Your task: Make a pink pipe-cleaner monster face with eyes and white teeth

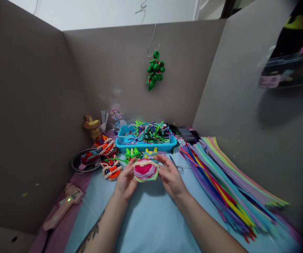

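Between my two hands is a small pipe-cleaner piece (146, 170) shaped like an open mouth, with a cream rim on top, a deep pink middle, lilac below and a pale green edge. My left hand (127, 180) grips its left side, fingers curled behind it. On the opposite side my right hand (171, 175) holds the right edge with thumb and fingers. Just beyond it sit a green pipe-cleaner figure (132, 155) with horns and a yellow-and-blue one (150, 153), partly hidden. An orange and cream figure (111, 170) lies left of my left hand.
A blue tray (145, 147) of tangled pipe cleaners stands behind. Bundled pipe cleaners (220, 189) cover the right side, near scissors (179, 168). At left are a metal bowl (75, 163), a lidded cup (93, 128) and a pink glue gun (62, 212). Grey panels (114, 63) enclose the table.
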Available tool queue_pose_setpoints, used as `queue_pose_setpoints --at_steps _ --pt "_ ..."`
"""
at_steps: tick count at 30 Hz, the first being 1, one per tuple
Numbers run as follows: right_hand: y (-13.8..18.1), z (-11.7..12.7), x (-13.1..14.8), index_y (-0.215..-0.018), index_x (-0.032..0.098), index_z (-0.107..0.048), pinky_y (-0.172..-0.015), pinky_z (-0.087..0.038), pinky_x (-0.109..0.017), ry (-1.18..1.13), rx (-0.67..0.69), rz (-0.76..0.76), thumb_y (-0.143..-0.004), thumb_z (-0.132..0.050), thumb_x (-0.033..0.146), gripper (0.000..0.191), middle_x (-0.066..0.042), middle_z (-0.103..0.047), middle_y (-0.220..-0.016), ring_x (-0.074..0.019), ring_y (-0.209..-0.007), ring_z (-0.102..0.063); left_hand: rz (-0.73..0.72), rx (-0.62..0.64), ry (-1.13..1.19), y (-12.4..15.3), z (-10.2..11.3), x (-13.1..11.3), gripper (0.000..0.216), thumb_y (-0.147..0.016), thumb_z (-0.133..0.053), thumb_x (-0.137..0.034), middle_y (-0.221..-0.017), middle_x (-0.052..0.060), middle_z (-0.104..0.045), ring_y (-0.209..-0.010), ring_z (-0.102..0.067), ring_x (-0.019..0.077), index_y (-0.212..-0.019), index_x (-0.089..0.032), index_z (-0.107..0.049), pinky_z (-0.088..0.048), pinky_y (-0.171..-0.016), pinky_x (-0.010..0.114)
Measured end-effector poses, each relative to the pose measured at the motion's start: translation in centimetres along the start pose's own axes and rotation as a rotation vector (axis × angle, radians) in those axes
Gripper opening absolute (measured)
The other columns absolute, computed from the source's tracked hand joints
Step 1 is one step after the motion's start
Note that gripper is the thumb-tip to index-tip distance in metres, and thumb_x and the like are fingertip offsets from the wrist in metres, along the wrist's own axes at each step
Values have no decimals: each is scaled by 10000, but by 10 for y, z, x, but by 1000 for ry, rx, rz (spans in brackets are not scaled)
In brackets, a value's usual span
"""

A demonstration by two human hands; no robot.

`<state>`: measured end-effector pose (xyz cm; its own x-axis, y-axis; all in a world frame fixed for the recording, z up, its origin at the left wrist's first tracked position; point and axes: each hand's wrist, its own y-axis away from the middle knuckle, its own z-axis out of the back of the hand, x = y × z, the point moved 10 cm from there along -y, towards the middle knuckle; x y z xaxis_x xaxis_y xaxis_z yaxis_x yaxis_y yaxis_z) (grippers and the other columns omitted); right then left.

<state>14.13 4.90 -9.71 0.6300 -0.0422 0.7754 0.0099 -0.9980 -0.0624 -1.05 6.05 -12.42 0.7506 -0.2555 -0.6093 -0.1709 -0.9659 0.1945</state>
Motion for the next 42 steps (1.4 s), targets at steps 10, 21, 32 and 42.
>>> queue_pose_setpoints --at_steps 10,21,32,42 --pt "2 0 16 -1011 251 -639 -792 -476 -290 -45 -33 94 -566 -774 127 481 -27 -623 -1048 -179 -912 -591 -28 66 -102 7 -14 2 507 -664 -707 -147 -1128 97 -617 -917 -632 177 -1139 -188 -533 -507 -789 283" --pt "0 6 3 -953 232 -647 -845 -462 -335 -14 -43 27 -591 -781 186 389 -42 -665 -1015 -201 -935 -605 -192 217 -268 22 -36 -27 780 -500 -835 -118 -1075 49 -583 -875 -588 161 -1198 -288 -529 -482 -708 214" --pt "1 10 -3 -923 230 -669 -738 -475 -282 -9 -69 -15 -619 -792 232 328 -23 -672 -952 -173 -844 -608 -120 176 -218 15 -30 -17 582 -627 -789 -198 -1166 86 -579 -986 -594 184 -1157 -237 -550 -477 -780 234" --pt "-6 34 -12 -859 211 -689 -666 -473 -274 -27 -189 -53 -570 -790 210 306 -3 -677 -816 -153 -713 -607 53 334 -427 25 -48 17 1017 -514 -844 -115 -1049 100 -631 -906 -632 223 -1378 -252 -324 -489 -765 299"
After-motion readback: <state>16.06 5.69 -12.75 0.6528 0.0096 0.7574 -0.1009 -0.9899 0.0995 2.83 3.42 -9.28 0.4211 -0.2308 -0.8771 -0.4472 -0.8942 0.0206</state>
